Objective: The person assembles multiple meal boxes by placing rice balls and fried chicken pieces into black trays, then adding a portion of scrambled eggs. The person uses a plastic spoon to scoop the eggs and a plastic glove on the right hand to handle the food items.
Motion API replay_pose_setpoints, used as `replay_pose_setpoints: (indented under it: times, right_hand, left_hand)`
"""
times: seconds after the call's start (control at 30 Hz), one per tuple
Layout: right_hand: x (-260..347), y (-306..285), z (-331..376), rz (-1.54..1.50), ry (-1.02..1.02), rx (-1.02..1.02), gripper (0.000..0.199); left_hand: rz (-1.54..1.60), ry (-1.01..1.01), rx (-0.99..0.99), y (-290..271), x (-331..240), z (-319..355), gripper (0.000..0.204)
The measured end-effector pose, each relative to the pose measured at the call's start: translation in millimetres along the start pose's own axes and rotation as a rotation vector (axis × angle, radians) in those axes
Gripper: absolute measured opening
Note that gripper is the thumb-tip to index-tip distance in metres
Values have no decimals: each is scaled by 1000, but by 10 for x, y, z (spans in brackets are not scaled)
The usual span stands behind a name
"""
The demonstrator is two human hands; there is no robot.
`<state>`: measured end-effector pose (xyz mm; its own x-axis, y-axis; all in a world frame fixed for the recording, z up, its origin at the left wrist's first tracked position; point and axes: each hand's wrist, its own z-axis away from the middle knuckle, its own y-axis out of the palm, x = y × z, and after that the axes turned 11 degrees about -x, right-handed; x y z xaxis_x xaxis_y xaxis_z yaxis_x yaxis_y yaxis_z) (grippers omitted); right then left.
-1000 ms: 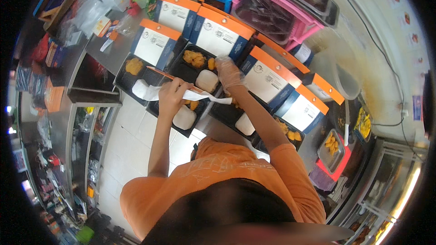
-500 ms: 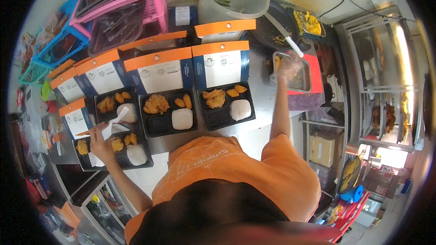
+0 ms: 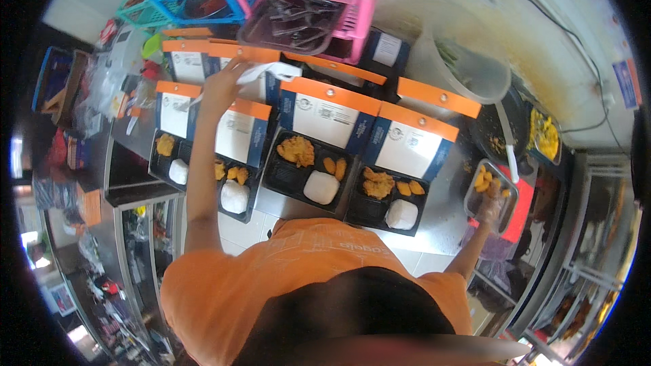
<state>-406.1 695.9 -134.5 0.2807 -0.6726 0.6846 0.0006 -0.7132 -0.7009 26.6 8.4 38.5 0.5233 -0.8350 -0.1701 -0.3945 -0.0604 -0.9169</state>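
My left hand [image 3: 224,85] is raised over the upright lids of the back meal boxes, its fingers closed on white paper [image 3: 271,71]. Below that arm and to its right stand several open black meal boxes [image 3: 286,179], holding fried chicken [image 3: 296,151], small golden fried pieces [image 3: 336,167] and white-wrapped rounded blocks [image 3: 321,188]. Their lids have orange flaps. In a clear glove, my right hand [image 3: 491,209] reaches into a metal tray [image 3: 475,215] at the right. Loose golden fried pieces [image 3: 485,179] lie by its fingertips; the fingers are blurred.
A knife [image 3: 507,139] lies across a dark round pan [image 3: 485,129] behind the tray. Further back are a translucent tub [image 3: 468,71], a pink rack [image 3: 356,20] and blue baskets [image 3: 196,3]. A tray of yellow food [image 3: 544,137] sits at far right.
The view has turned, shifting the boxes rightward. My left hand has moved from the front left box to the back lids, still with white paper. My right hand has lowered into the metal tray.
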Motion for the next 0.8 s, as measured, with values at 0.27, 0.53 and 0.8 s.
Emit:
replay_pose_setpoints:
  times: [0.27, 0.53, 0.8]
  right_hand:
    - [844, -390, 158, -1255, 469, -419, 30]
    - [3582, 87, -111, -1685, 13, 531, 44]
    - [5800, 1830, 625, -724, -179, 1152, 38]
  left_hand:
    - [-39, -8, -76, 335, 56, -231, 62]
    - [-31, -34, -139, 298, 159, -167, 55]
    - [30, -64, -176, -46, 103, 581, 64]
